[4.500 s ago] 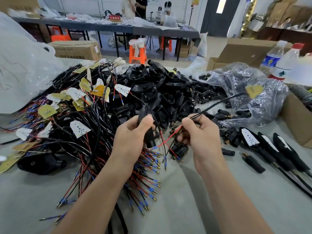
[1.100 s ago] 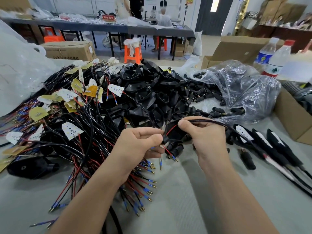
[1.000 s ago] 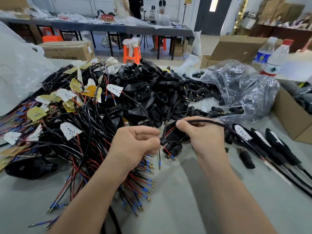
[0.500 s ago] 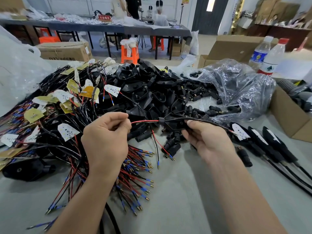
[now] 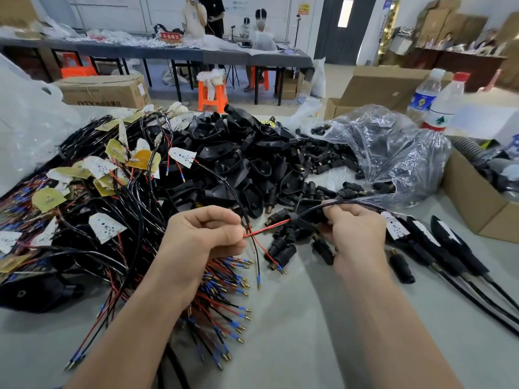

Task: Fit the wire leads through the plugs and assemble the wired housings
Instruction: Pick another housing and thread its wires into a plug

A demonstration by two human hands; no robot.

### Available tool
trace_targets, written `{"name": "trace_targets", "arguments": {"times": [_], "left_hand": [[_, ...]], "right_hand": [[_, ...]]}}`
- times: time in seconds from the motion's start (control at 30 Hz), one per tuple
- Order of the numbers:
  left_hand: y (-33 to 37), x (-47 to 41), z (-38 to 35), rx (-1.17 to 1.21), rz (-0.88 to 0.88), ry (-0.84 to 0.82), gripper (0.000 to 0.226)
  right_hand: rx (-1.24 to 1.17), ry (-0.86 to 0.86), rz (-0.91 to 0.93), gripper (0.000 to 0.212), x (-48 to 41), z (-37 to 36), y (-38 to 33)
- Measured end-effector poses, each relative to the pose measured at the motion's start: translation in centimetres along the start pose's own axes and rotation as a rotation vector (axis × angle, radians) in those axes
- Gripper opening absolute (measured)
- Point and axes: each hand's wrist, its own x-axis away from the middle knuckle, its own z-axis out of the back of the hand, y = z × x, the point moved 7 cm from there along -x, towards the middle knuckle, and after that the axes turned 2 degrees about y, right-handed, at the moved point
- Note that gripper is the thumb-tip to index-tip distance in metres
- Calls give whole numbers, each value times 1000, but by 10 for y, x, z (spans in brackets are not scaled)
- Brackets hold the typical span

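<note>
Red lead (image 5: 266, 227) is pinched at its end between thumb and forefinger of the left hand (image 5: 202, 237), the other fingers curled in. It is stretched taut to a black plug (image 5: 309, 219), which is gripped with the black cable (image 5: 345, 203) in the curled fingers of the right hand (image 5: 354, 234). Both are held just above the grey table (image 5: 295, 332). A blue-tipped black lead (image 5: 256, 262) hangs between the hands. Behind them a pile of black housings (image 5: 238, 158) is heaped, with loose plugs (image 5: 280, 249) scattered beside it. Wired boards (image 5: 106, 192) are tangled at left. Finished housings (image 5: 449, 242) are laid out at right. "DTY" is printed on a carton (image 5: 104, 91). The writing on the red sign (image 5: 170, 36) cannot be made out.
</note>
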Motion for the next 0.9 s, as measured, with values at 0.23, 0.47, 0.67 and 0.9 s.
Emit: {"name": "trace_targets", "arguments": {"times": [0.23, 0.47, 0.67, 0.9], "left_hand": [[7, 23, -24, -993, -513, 104, 29], [-47, 17, -62, 70, 449, -392, 43], [-47, 24, -71, 199, 376, -516, 35], [-29, -1, -32, -50, 44, -38, 42]], "right_hand": [[287, -196, 254, 21, 20, -19, -18], [224, -459, 252, 14, 44, -40, -24], [146, -652, 300, 27, 64, -57, -23], [-91, -630, 55, 13, 57, -51, -16]]}}
